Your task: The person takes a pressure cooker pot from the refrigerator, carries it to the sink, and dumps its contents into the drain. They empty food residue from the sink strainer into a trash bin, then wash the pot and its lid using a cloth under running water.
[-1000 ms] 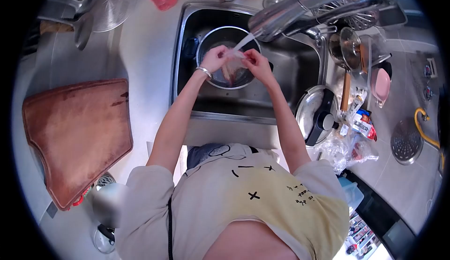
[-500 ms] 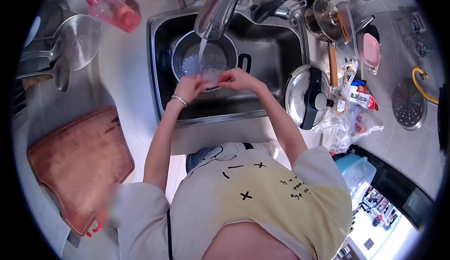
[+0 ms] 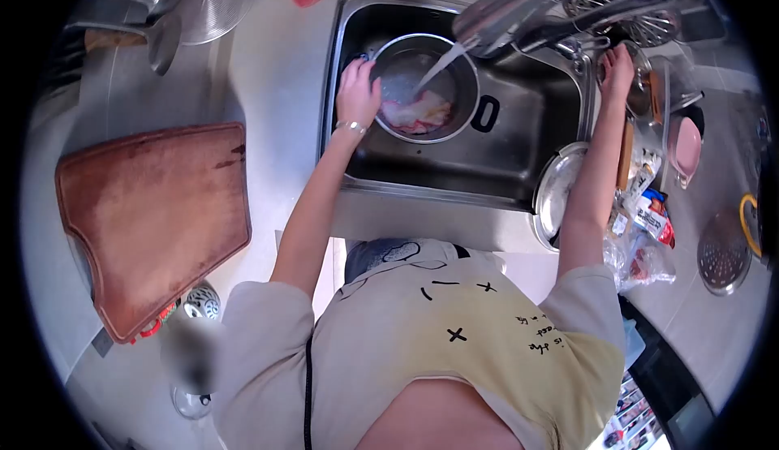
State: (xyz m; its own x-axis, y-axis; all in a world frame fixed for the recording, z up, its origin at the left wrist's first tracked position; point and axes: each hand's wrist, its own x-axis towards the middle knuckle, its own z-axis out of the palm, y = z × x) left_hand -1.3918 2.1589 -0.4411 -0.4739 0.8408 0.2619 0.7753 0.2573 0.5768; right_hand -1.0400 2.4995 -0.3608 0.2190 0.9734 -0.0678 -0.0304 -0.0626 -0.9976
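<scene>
A metal pot (image 3: pixel 469 117) stands in the sink (image 3: pixel 487 176). Water runs into it from the faucet (image 3: pixel 487 32), and pale pink pieces that look like raw meat (image 3: pixel 418 113) lie in the water. My left hand (image 3: pixel 358 93) is closed at the pot's left side, around its handle, which the fingers mostly hide. At the sink's back right corner, my right hand (image 3: pixel 617 73) reaches beside the faucet's lever and a glass lid (image 3: pixel 639 85). Its fingers are curled, and what they touch is hard to see.
A metal lid (image 3: pixel 556 186) rests at the sink's right edge, partly under my right forearm. Further right are food packets (image 3: pixel 653 216) and a pink dish (image 3: pixel 686 148). On the left lie a wooden cutting board (image 3: pixel 154 223) and a ladle (image 3: pixel 165 43).
Both hands have left the front of the pot, where they were together. The left now holds the pot's left side; the right has moved to the back right. The view has shifted.
</scene>
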